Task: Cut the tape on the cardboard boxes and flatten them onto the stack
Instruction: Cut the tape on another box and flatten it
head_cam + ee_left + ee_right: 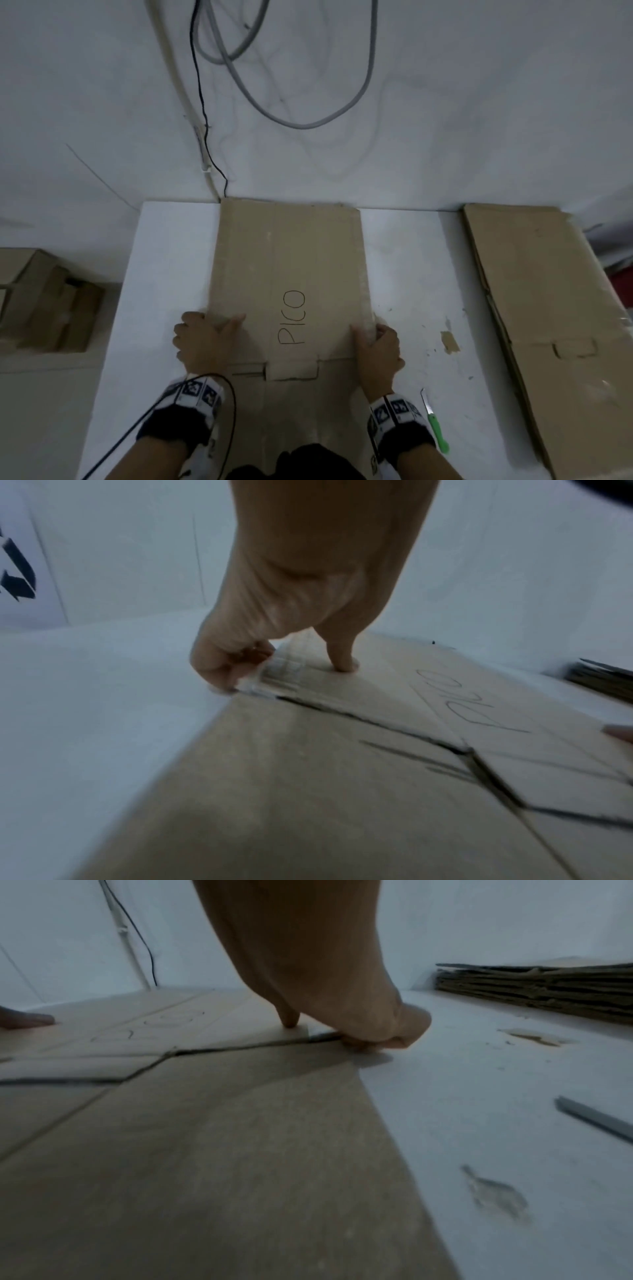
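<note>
A flattened cardboard box (287, 267) marked "PICO" lies flat in the middle of the white table (164, 260). My left hand (205, 337) grips its left edge, thumb on top and fingers curled under, as the left wrist view shows (236, 666). My right hand (378, 347) grips the right edge the same way (377, 1034). A stack of flattened boxes (541, 308) lies at the table's right side. A green-handled cutter (435, 421) rests on the table just right of my right wrist.
A torn cardboard scrap (450, 342) lies between the box and the stack. Unflattened boxes (44, 305) sit low to the left of the table. Cables (274, 85) hang on the white wall behind.
</note>
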A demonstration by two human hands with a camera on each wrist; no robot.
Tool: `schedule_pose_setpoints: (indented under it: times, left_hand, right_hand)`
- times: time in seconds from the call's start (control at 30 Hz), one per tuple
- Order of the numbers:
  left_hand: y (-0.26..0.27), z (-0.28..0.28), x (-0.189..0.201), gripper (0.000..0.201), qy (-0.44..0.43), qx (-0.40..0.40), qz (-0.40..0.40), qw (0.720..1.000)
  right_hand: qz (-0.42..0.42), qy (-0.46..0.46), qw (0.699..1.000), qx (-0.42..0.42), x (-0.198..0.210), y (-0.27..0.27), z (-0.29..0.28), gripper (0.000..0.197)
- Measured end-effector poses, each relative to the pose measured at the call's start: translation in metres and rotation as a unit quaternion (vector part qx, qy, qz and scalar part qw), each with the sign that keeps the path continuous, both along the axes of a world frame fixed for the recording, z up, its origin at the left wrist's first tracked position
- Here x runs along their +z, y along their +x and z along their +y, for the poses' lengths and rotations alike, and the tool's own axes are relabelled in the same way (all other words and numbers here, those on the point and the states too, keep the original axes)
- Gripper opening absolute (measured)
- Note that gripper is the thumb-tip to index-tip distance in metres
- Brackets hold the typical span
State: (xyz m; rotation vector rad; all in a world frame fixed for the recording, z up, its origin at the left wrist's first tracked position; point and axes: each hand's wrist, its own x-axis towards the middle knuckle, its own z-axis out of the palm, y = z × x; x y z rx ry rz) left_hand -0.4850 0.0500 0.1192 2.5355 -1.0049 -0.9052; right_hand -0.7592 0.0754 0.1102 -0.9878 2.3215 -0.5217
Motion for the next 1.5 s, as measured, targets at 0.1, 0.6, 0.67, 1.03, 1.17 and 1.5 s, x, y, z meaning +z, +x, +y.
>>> schedule_pose_setpoints:
  times: [0.1, 0.6, 0.67, 1.03, 1.17, 1.5]
  left_hand:
    - [0.018, 0.003, 0.007, 0.077, -0.021, -0.096, 0.058, 0.993]
    - [-0.049, 0.076, 0.065, 0.039, -0.244, -0.123, 0.220, 0.937]
    - [-0.079, 0.081, 0.076, 0.037, -0.263, -0.123, 0.216, 0.932]
    - [-0.307, 0.083, 0.127, 0.029, -0.380, -0.158, 0.251, 0.876]
    - [-0.397, 0.062, 0.136, 0.028, -0.388, -0.180, 0.287, 0.857]
    - [-0.553, 0.015, 0.087, 0.055, -0.291, -0.196, 0.319, 0.880]
  right_hand:
    - [-0.004, -0.008, 0.999, 0.045, 0.008, -0.005, 0.000, 0.086]
    - [-0.148, -0.112, 0.980, 0.078, 0.071, -0.065, 0.048, 0.051]
    - [-0.155, -0.142, 0.976, 0.065, 0.076, -0.095, 0.051, 0.049]
    - [-0.126, -0.282, 0.951, 0.018, 0.126, -0.332, 0.068, 0.044]
    - [-0.108, -0.262, 0.959, 0.027, 0.158, -0.429, 0.064, 0.043]
    - [-0.049, -0.201, 0.978, 0.017, 0.145, -0.575, 0.035, 0.038]
